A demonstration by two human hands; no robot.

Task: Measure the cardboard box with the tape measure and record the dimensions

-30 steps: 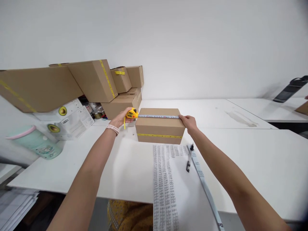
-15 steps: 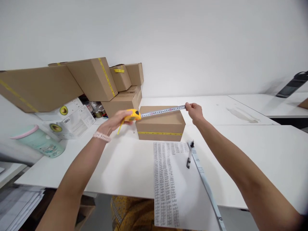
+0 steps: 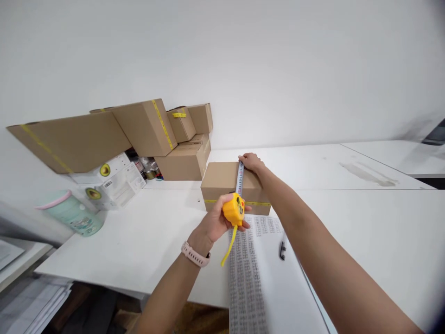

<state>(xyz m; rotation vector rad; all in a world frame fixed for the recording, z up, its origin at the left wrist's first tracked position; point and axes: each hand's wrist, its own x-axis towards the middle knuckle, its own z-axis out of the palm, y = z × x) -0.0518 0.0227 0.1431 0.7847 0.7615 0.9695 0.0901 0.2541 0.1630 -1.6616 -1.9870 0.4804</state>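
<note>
A small brown cardboard box (image 3: pixel 222 178) with a yellow tape band stands on the white table (image 3: pixel 365 222). My left hand (image 3: pixel 217 222) grips a yellow tape measure (image 3: pixel 234 208) in front of the box's near side, its wrist strap hanging down. The tape's blade (image 3: pixel 239 177) runs from near to far over the box top. My right hand (image 3: pixel 251 162) pinches the blade's end at the box's far top edge. A printed sheet (image 3: pixel 253 273) and a dark pen (image 3: pixel 282 249) lie just in front of the box.
Several cardboard boxes (image 3: pixel 146 127) are piled at the back left against the wall, over white packages (image 3: pixel 111 183) and small jars. A mint-green container (image 3: pixel 71 213) lies on its side at the left. Stacked papers (image 3: pixel 31 301) sit below the table edge.
The tape has turned from lying left to right across the box to running front to back. My left hand moved to the near side; my right hand went to the far edge.
</note>
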